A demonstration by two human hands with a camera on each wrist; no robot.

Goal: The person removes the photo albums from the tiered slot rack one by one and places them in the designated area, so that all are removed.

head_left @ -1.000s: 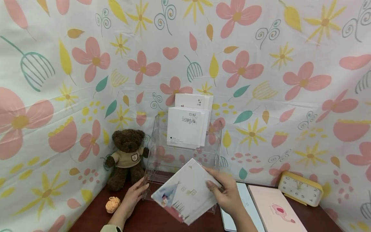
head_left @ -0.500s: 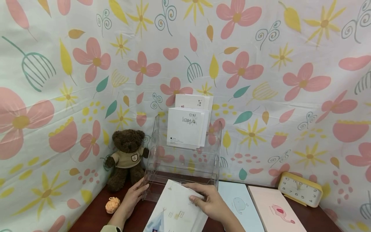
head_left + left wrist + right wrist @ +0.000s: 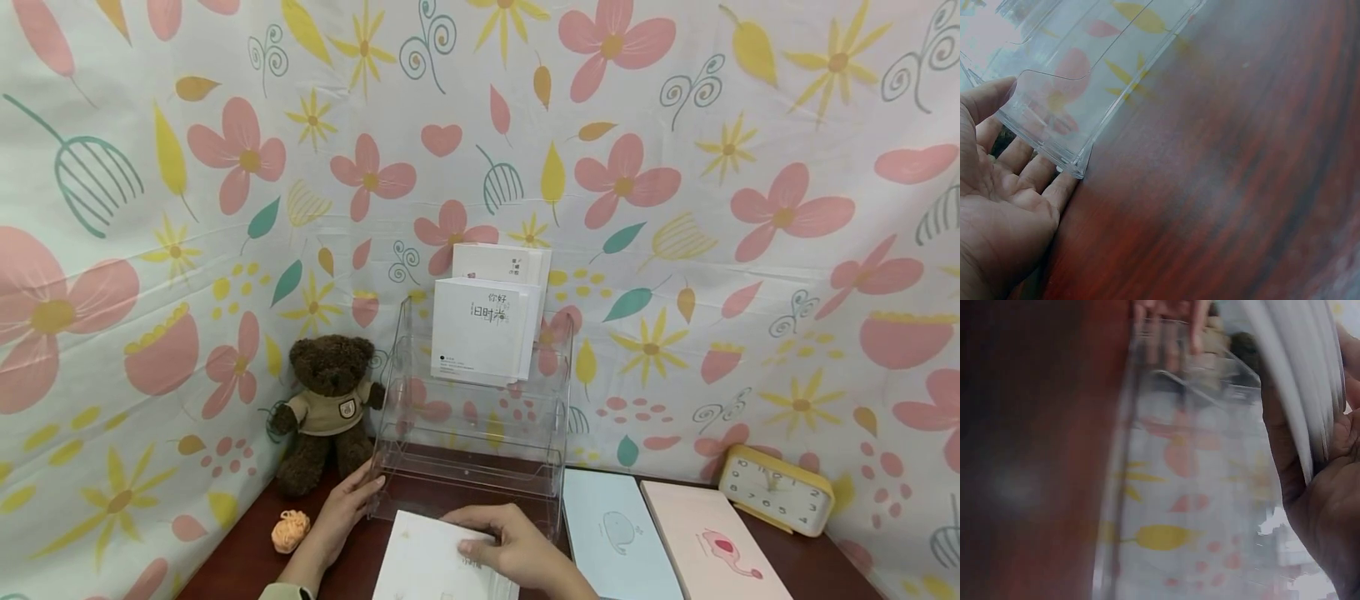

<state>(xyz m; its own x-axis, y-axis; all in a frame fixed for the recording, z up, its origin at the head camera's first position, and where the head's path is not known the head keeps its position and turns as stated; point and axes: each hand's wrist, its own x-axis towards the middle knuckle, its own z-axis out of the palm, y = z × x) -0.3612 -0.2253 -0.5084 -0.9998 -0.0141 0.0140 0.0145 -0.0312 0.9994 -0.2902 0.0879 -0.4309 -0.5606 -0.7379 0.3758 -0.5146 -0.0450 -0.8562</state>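
My right hand (image 3: pixel 513 546) grips a small stack of white books (image 3: pixel 431 554) by its right edge, thumb on the upper cover. Its lower part runs out of the head view. In the right wrist view the page edges of the books (image 3: pixel 1294 369) lie between thumb and fingers. My left hand (image 3: pixel 345 508) holds the lower left corner of a clear acrylic display rack (image 3: pixel 465 479). The left wrist view has the thumb of my left hand (image 3: pixel 1010 206) at the front of the rack's side (image 3: pixel 1075 140) and the other fingers behind it.
White books (image 3: pixel 480 329) stand in the rack's upper tiers. To the left are a brown teddy bear (image 3: pixel 330 417) and a ball of orange yarn (image 3: pixel 290 531). A blue whale box (image 3: pixel 622 533), a pink elephant box (image 3: pixel 712 542) and a yellow clock (image 3: pixel 777 487) lie at right.
My right hand has brought the books down and left, toward the table's front, turning them from a diagonal to nearly upright in the head view. The left hand stays at the rack.
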